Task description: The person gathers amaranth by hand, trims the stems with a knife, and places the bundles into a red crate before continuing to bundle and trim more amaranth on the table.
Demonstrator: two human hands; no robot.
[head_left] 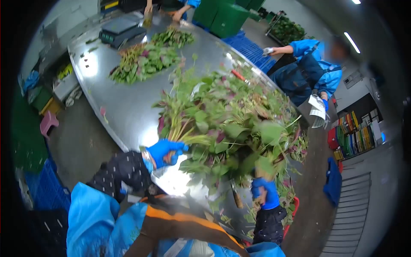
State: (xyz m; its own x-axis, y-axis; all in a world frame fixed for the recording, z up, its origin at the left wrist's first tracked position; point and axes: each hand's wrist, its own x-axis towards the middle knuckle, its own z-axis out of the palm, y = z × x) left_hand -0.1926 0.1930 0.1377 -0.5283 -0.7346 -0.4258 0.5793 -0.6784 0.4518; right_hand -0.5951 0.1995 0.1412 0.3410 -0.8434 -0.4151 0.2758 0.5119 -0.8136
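A big heap of leafy greens [239,107], green with purple undersides, covers the near half of the metal table. My left hand [165,153], in a blue glove with bare fingertips, is closed around the pale stems of a bunch of greens [188,136] at the heap's left edge. At the heap's near right, my right hand [266,193], gloved alike, has its fingers curled against some leafy greens [266,167], blurred by motion. A wooden-handled tool [236,195], its far end hidden under leaves, lies between my hands.
Sorted bunches [145,60] lie farther up the metal table [98,100], near a scale [122,31]. A red-handled tool [239,75] rests on the heap. One person [306,68] stands at the right holding papers; another person's hands [177,15] are at the far end. Green bins [224,19] stand behind.
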